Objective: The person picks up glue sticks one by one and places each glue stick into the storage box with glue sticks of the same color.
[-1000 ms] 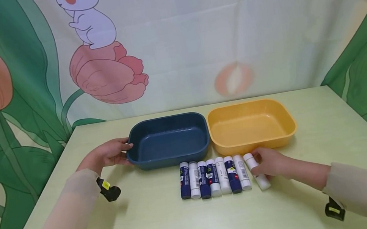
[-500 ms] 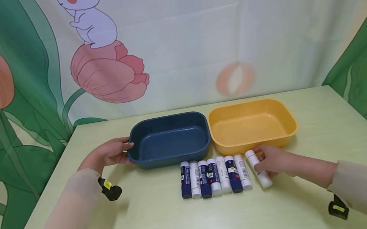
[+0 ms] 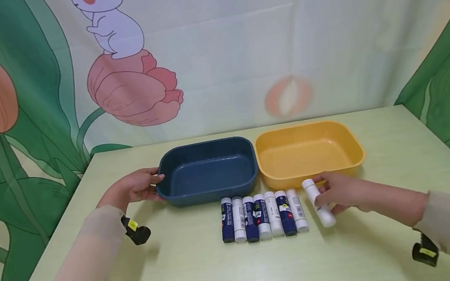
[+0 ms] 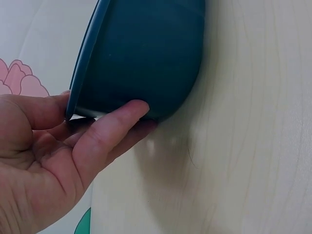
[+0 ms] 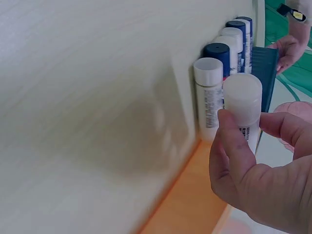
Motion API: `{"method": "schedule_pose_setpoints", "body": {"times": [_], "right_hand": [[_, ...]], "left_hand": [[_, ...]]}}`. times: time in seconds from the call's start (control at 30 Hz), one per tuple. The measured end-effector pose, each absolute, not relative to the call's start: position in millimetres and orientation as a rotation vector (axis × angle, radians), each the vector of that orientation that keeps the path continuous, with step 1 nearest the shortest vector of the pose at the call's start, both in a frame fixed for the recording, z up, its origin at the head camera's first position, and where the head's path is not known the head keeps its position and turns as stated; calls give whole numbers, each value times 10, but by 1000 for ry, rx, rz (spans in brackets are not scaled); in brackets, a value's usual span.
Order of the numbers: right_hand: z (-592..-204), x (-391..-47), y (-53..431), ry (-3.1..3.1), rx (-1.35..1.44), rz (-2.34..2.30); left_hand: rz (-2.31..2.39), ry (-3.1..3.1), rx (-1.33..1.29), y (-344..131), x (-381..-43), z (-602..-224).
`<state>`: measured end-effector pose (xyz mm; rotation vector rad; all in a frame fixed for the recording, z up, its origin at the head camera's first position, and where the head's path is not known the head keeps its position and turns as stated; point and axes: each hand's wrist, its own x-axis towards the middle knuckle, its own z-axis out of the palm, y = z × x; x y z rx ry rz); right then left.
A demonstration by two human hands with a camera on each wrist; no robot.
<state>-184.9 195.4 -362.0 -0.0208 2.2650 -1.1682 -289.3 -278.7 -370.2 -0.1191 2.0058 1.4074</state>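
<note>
My left hand (image 3: pixel 139 185) grips the left end of a dark blue plastic bin (image 3: pixel 211 196), thumb over the rim and fingers against the outer wall, as the left wrist view also shows. In front of the yellow bin (image 3: pixel 297 181), my right hand (image 3: pixel 342 190) pinches a white glue stick (image 3: pixel 325 217) between thumb and fingers. The stick is tilted, its top end close to the yellow bin's front wall. To its left, several blue and white glue sticks (image 3: pixel 262 220) lie side by side in a row; a white one (image 5: pixel 208 97) is nearest the held stick.
Both bins stand side by side at the back of the pale wooden table (image 3: pixel 241 274), with nothing inside. Behind them hangs a curtain (image 3: pixel 216 66) printed with tulips and a white animal. Black wrist cameras (image 3: pixel 137 231) are strapped to both sleeves.
My right hand has drawn the white glue stick away from the row, rightward and slightly up, leaving a wider gap. The left hand keeps its grip on the blue bin.
</note>
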Motion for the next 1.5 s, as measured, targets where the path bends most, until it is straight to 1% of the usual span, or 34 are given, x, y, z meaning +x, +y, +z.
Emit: {"method": "schedule_pose_setpoints", "body": {"times": [0.27, 0.63, 1.0, 1.5], "right_hand": [[-3326, -1880, 1946, 2234, -54, -1181], [-2920, -2061, 1922, 2193, -64, -1193], [-2587, -2299, 1832, 2222, -104, -1159], [-2278, -2700, 1727, 2287, -138, -1183]], "left_hand": [[1407, 2012, -161, -2776, -2898, -3703], [1415, 2005, -174, -2793, -2904, -3713], [1408, 2009, -168, -2783, -2903, -3712], [1392, 2020, -162, -2790, -2896, -3695]]}}
